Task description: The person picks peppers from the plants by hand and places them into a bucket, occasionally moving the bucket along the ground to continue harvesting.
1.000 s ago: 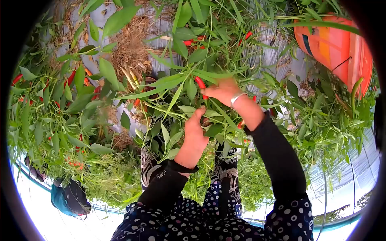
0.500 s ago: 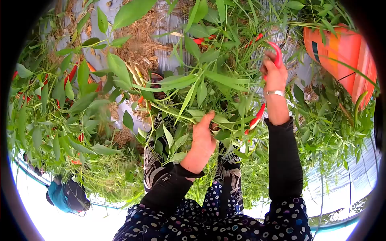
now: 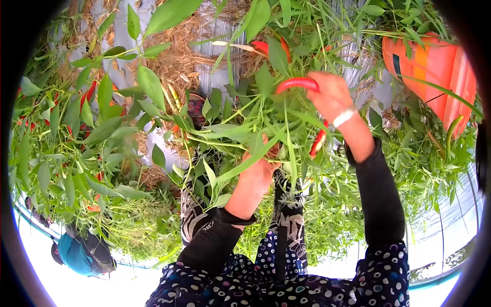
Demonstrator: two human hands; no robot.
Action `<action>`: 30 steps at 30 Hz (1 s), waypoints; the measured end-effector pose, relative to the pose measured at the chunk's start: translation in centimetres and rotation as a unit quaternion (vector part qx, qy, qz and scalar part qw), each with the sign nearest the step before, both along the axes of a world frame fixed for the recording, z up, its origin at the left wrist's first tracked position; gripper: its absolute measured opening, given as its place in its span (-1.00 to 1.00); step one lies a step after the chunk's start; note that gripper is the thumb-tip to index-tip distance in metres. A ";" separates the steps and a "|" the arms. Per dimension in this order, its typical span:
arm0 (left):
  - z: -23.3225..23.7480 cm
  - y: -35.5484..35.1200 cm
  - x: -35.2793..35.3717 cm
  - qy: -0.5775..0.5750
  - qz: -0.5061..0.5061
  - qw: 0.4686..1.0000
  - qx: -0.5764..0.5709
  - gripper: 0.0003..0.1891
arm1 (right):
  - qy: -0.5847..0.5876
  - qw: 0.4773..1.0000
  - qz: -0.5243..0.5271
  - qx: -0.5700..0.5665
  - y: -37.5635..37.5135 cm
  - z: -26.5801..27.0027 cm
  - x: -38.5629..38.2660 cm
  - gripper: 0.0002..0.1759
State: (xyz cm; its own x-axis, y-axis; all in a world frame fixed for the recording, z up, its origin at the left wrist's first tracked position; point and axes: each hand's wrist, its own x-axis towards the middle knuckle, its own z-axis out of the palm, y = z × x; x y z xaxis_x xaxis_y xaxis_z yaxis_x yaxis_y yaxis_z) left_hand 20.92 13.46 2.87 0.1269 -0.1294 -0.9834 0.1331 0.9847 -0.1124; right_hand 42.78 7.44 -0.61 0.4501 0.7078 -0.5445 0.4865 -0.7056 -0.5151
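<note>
Above centre, the right hand [image 3: 331, 97] grips a red chili [image 3: 296, 84], its arched long axis nearly horizontal, free end pointing left; foliage [image 3: 238, 130] obscures the left hand [image 3: 257, 175], so its finger state cannot be told.

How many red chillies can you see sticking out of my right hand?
1: a red chilli sticking out of your right hand, pointing toward the picture's left. Any others inside your grip would be hidden from this view.
</note>
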 end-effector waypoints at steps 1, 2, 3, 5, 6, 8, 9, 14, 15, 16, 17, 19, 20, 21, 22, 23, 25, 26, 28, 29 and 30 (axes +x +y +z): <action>-0.2 0.3 0.1 -0.063 0.062 0.996 -0.013 -0.67 | -0.009 0.999 -0.037 0.031 -1.1 1.5 -1.1 -0.88; -0.4 0.6 0.4 -0.124 0.124 0.984 -0.025 -0.64 | -0.011 0.998 -0.053 0.029 -1.8 3.2 -2.6 -0.86; 0.4 1.5 1.8 -0.156 0.126 0.979 -0.020 -0.58 | -0.012 0.997 -0.069 0.026 -2.4 4.9 -4.1 -0.84; 1.0 2.0 2.5 -0.155 0.101 0.983 0.009 -0.56 | 0.016 0.993 -0.117 0.011 -3.5 7.1 -7.3 -0.83; 1.3 2.1 2.6 -0.154 0.076 0.984 0.038 -0.53 | 0.019 0.992 -0.126 -0.010 -4.1 7.9 -9.0 -0.83; 1.2 2.0 2.3 -0.150 0.086 0.985 0.012 -0.48 | 0.038 0.986 -0.161 -0.004 -4.7 9.2 -11.9 -0.79; 0.7 1.8 2.0 -0.140 0.078 0.987 -0.001 -0.47 | 0.044 0.982 -0.186 0.000 -4.8 9.6 -13.1 -0.78; -0.7 1.0 1.0 0.011 0.031 0.999 -0.037 -0.67 | 0.081 0.967 -0.241 -0.009 -6.8 9.3 -15.4 -0.71; -1.1 0.7 0.5 0.013 0.105 0.994 -0.035 -0.81 | 0.114 0.961 -0.253 0.018 -7.5 9.3 -15.2 -0.67; -0.7 0.7 0.9 0.014 0.103 0.994 -0.036 -0.81 | 0.146 0.953 -0.263 0.047 -8.3 9.4 -14.9 -0.64; -0.3 0.6 1.3 0.040 0.106 0.993 -0.023 -0.83 | 0.152 0.947 -0.274 0.065 -9.6 9.5 -14.1 -0.61; -0.8 0.3 0.5 0.078 0.113 0.990 -0.017 -0.82 | 0.276 0.807 -0.522 0.004 -10.2 11.8 -10.1 -0.65; -1.1 -0.1 -0.2 0.081 0.113 0.990 -0.018 -0.82 | 0.248 0.732 -0.628 0.098 -10.5 11.9 -8.4 -0.68; -1.4 -0.3 -0.8 0.066 0.087 0.994 -0.006 -0.76 | 0.213 0.691 -0.679 0.126 -11.2 11.5 -6.6 -0.69; -1.5 -0.5 -1.0 0.050 0.062 0.997 0.007 -0.69 | 0.206 0.696 -0.675 0.134 -11.5 10.8 -5.0 -0.69; -1.5 -0.6 -0.8 0.057 0.063 0.996 0.007 -0.70 | 0.205 0.704 -0.673 0.100 -11.1 9.6 -3.8 -0.72; -1.0 -0.8 -0.4 0.039 0.047 0.998 0.027 -0.71 | 0.226 0.786 -0.574 0.043 -8.4 7.7 -2.9 -0.77; -0.8 -0.9 -0.3 0.024 0.033 0.998 0.047 -0.72 | 0.238 0.839 -0.490 -0.023 -6.3 6.9 -2.9 -0.76; -0.7 -1.1 -0.4 0.023 0.038 0.998 0.052 -0.86 | 0.116 0.978 -0.154 -0.081 -4.4 3.9 -4.4 -0.72; -0.8 -1.0 -0.4 0.021 0.045 0.997 0.058 -0.79 | 0.246 0.943 -0.187 -0.123 -3.1 3.2 -5.1 -0.70; -0.9 -1.1 -0.4 0.021 0.044 0.997 0.060 -0.79 | 0.197 0.967 -0.120 -0.108 -2.7 2.3 -6.4 -0.67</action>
